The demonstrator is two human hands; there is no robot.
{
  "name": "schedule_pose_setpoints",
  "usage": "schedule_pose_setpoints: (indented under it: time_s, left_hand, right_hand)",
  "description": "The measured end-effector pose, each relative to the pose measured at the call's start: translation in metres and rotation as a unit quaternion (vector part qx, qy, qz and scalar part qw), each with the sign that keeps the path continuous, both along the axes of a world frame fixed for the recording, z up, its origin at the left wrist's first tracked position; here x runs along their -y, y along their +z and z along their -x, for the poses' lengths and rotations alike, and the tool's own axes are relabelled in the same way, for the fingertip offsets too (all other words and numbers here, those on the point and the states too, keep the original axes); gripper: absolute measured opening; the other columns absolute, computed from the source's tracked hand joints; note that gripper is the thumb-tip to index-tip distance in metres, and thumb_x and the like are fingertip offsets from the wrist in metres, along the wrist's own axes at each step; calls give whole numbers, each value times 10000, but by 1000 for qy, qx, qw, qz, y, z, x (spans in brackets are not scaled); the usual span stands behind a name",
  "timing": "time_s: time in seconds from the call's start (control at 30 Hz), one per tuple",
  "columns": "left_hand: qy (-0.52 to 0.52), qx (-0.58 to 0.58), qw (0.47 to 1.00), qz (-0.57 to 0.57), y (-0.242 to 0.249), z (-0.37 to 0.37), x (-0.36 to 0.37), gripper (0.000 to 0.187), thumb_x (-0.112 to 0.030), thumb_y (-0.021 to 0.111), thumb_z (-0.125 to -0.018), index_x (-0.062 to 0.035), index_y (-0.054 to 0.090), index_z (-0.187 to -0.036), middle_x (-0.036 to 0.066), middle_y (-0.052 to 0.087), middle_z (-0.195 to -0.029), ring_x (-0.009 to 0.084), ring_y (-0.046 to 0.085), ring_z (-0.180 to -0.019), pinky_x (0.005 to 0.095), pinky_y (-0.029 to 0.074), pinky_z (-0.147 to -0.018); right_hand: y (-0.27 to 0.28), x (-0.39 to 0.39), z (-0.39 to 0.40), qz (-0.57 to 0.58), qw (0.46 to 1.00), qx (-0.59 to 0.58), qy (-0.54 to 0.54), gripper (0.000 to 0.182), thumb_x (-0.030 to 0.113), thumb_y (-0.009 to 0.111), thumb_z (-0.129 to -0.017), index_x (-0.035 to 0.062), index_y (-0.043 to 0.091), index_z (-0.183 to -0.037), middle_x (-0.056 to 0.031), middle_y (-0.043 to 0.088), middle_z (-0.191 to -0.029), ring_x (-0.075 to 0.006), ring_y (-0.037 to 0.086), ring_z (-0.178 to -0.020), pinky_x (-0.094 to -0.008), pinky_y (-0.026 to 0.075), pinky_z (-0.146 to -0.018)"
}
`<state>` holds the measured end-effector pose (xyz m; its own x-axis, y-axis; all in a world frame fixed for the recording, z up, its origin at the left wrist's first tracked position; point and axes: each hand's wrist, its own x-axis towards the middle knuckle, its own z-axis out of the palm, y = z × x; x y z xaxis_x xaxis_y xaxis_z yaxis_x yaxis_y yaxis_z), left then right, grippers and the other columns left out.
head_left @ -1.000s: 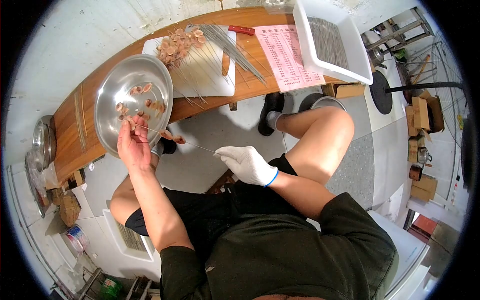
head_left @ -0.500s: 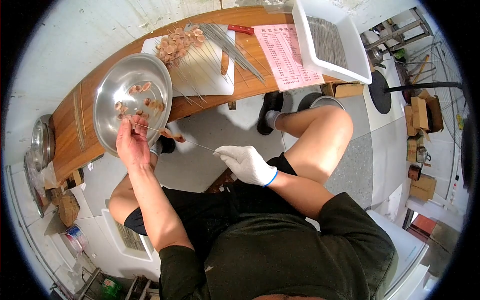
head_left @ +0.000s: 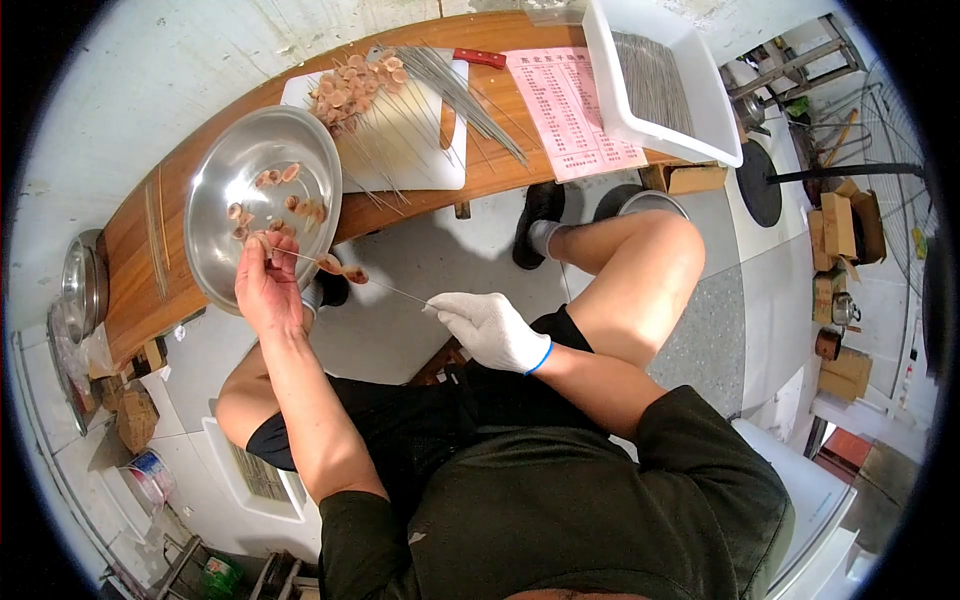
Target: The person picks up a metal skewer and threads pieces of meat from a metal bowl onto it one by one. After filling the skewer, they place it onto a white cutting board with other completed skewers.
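My right hand [head_left: 492,330], in a white glove with a blue cuff edge, grips the near end of a thin metal skewer [head_left: 396,291]. Two pinkish-brown food pieces [head_left: 342,268] are threaded along its middle. At the far end, my bare left hand [head_left: 268,285] is closed in a pinch around a small food piece [head_left: 262,240] at the skewer's tip, partly hidden by the fingers. Just beyond that hand is a steel bowl [head_left: 215,165], tilted toward me, with several similar loose pieces [head_left: 277,176] inside.
On the wooden table [head_left: 130,260], a white cutting board [head_left: 420,165] bears piled food pieces [head_left: 350,90] and loose skewers [head_left: 465,95]. A red-handled knife [head_left: 480,58], a pink printed sheet [head_left: 560,105] and a white tub [head_left: 715,125] of skewers lie to the right.
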<state>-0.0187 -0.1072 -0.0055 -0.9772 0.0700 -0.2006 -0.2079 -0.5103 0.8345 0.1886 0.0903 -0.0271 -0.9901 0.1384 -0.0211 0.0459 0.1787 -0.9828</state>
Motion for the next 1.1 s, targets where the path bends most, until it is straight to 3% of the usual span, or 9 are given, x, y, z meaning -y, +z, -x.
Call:
schedule_pose_setpoints:
  time_s: [0.2,0.6,0.7,0.8,1.1]
  left_hand:
    - [2,2,1000,4,2,-4,-4,190,-175,529,-966,-15,575,-872,53,577,-816,119,504,-704,298,505,-777]
    - [-12,3,1000,-8,-8,-4,1,180,-185,526,-965,-22,589,-921,63,620,-857,158,605,-776,316,534,-778]
    - [-28,-2,1000,-6,-11,-2,3,183,-192,561,-947,-23,604,-1001,59,641,-881,148,609,-792,309,526,-805]
    - [-11,17,1000,6,-5,-4,-3,176,-186,528,-963,-29,593,-915,62,621,-852,164,609,-779,325,531,-781]
    - [-25,2,1000,-10,-10,-3,-4,178,-180,520,-965,-24,594,-922,69,618,-885,163,594,-769,334,521,-790]
  right_hand:
    - [3,-1,0,5,999,36,18,202,80,531,-910,-26,632,-1050,-177,681,-955,-235,680,-892,-304,518,-779]
    - [1,-2,1,1,1000,0,18,198,74,537,-901,-33,633,-1038,-174,683,-953,-247,682,-902,-317,525,-783]
    - [0,-1,1,5,1000,-3,15,198,78,537,-903,-33,634,-1034,-173,683,-948,-256,682,-889,-321,526,-777]
    - [1,-1,1,12,1000,0,13,197,77,535,-904,-34,635,-1033,-173,682,-949,-256,681,-884,-323,524,-777]
    - [-1,-2,1,28,999,7,13,209,86,529,-906,-38,631,-1041,-171,681,-959,-245,676,-890,-314,518,-795]
